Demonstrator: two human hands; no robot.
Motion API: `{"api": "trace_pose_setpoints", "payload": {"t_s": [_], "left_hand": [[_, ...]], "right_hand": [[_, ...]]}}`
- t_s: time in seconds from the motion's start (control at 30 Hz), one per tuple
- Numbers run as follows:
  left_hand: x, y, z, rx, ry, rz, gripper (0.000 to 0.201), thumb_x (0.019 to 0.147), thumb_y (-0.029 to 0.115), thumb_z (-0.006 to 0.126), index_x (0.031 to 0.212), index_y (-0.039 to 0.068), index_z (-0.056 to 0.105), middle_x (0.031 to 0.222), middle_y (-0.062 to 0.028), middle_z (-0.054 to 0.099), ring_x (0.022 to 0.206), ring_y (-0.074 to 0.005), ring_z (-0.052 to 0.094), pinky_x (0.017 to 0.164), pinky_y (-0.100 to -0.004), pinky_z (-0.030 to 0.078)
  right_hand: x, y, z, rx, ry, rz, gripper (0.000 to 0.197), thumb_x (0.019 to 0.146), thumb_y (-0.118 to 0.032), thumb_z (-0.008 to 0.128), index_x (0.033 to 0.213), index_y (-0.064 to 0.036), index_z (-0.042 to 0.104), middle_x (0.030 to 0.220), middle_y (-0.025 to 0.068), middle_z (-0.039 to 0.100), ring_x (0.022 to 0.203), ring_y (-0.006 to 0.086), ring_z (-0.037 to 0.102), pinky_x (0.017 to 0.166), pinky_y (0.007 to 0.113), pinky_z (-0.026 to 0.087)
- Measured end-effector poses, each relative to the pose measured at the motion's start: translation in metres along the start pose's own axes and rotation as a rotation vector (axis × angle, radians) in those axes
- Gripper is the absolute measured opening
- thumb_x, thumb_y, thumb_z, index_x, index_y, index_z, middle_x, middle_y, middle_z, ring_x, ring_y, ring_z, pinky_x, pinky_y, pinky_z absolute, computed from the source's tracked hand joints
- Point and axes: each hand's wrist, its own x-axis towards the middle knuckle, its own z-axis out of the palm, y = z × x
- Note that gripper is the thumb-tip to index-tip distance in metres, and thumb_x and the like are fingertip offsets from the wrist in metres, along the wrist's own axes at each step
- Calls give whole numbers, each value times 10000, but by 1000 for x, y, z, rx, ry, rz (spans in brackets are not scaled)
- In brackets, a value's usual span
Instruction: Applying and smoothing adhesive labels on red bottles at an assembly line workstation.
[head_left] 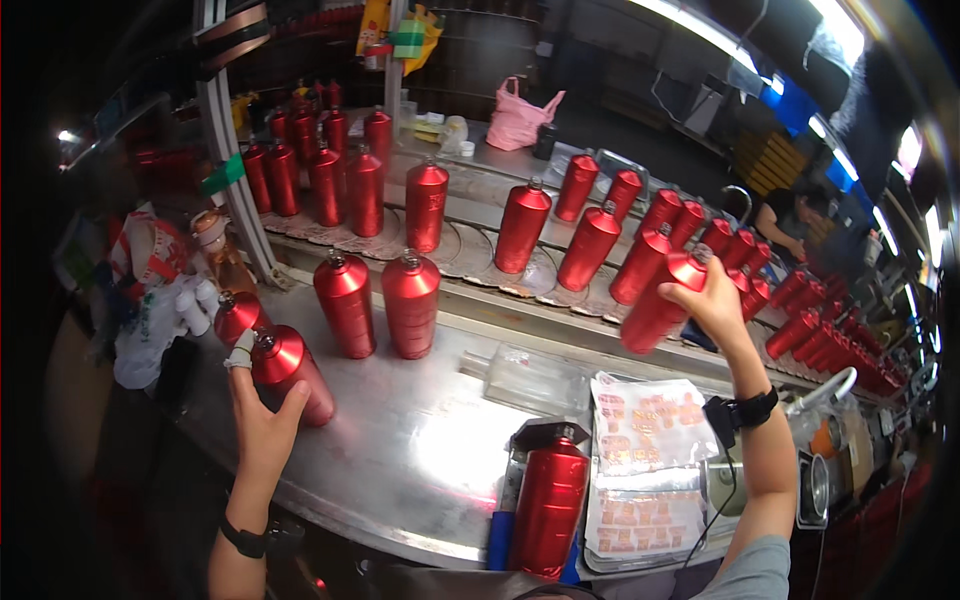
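My left hand [262, 410] is wrapped round a red metallic bottle [298, 375] at the left end of the metal table; white tape covers one fingertip. Just behind it stands another red bottle [240, 316], partly hidden. My right hand [712, 305] grips the upper part of a tilted red bottle [655, 318] in front of the conveyor. Two more bottles, one left [345, 305] and one right [410, 305], stand on the table between my hands. Near my body, a red bottle [552, 500] rests in a dark holder with blue sides.
Several red bottles line the conveyor [470, 245] behind the table. Printed sheets of labels [650, 430] lie at the right, beside a clear plastic box [535, 380]. A metal post [240, 170] rises at the left. A pink bag [520, 118] sits beyond; another person [790, 225] is at far right.
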Motion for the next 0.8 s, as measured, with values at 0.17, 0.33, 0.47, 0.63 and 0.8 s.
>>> {"api": "trace_pose_setpoints", "payload": {"t_s": [0.17,0.33,0.47,0.63,0.8], "left_hand": [[7,-18,17,92,106,-36,795,751,146,778,1410,0,360,1391,-230,417,1318,-399,396,1120,-469,315],[5,-26,32,-5,163,-93,836,694,150,838,1387,19,388,1359,-206,463,1286,-380,443,1104,-448,338],[-3,-30,35,-77,198,-42,929,652,135,871,1418,43,353,1351,-201,470,1265,-365,469,1077,-425,374],[-2,-43,36,-77,220,-3,987,659,139,874,1450,51,291,1364,-217,430,1250,-366,473,1064,-435,384],[3,-49,34,-75,200,0,990,677,137,867,1457,47,263,1379,-207,414,1261,-348,467,1072,-434,381]], "right_hand": [[-23,-107,33,177,-238,-221,941,665,-547,819,1277,84,482,1051,254,666,987,357,666,863,410,512],[-34,-184,105,147,-481,-384,847,646,-565,807,1096,87,509,950,293,657,884,399,674,779,446,521],[-45,-229,158,186,-534,-480,880,622,-577,779,1102,110,508,919,296,664,884,429,671,774,465,527],[-51,-257,198,125,-584,-432,886,605,-543,801,1113,113,490,941,262,673,873,383,687,749,450,548],[-68,-261,213,156,-526,-453,828,630,-496,814,1099,92,466,985,279,659,896,384,686,738,455,551]]}}
